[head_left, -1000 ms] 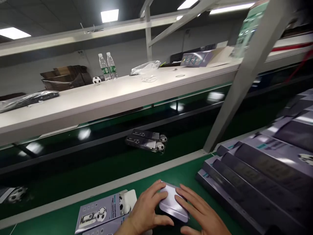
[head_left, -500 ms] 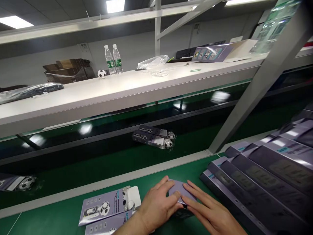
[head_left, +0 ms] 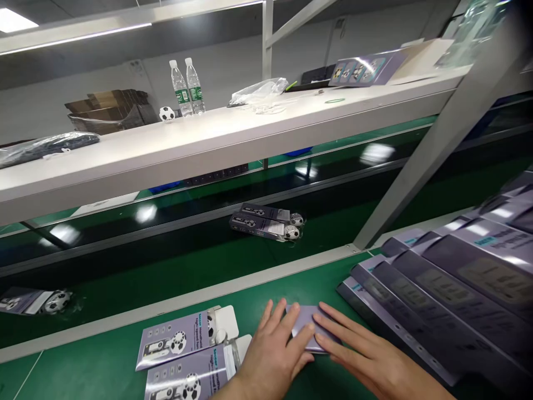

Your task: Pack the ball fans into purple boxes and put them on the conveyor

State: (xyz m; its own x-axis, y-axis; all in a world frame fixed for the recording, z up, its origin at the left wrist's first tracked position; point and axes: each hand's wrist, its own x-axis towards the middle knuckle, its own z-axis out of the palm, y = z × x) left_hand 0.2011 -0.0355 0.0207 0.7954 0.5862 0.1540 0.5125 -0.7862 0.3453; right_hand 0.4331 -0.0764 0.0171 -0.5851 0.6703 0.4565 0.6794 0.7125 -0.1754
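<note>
A small purple box [head_left: 307, 328], seen end-on, stands on the green work surface between my two hands. My left hand [head_left: 275, 350] lies against its left side and top with the fingers spread. My right hand [head_left: 353, 347] rests its outstretched fingertips on the right side and top edge. The lower part of the box is hidden by my hands. To the left lie two open purple fan boxes, an upper one [head_left: 175, 341] and a lower one [head_left: 187, 375], with white flaps and soccer-ball parts showing at their right ends.
Several purple boxes [head_left: 441, 278] are stacked at the right. Two wrapped box-and-ball sets [head_left: 264, 222] lie on the belt behind, another [head_left: 35, 301] at left. A white shelf [head_left: 216, 136] holds bottles [head_left: 187, 91]; a slanted post [head_left: 408, 183] rises at right.
The fingers of my left hand have spread and straightened over the box. The sets on the belt have shifted slightly right, and the view has tilted down a little.
</note>
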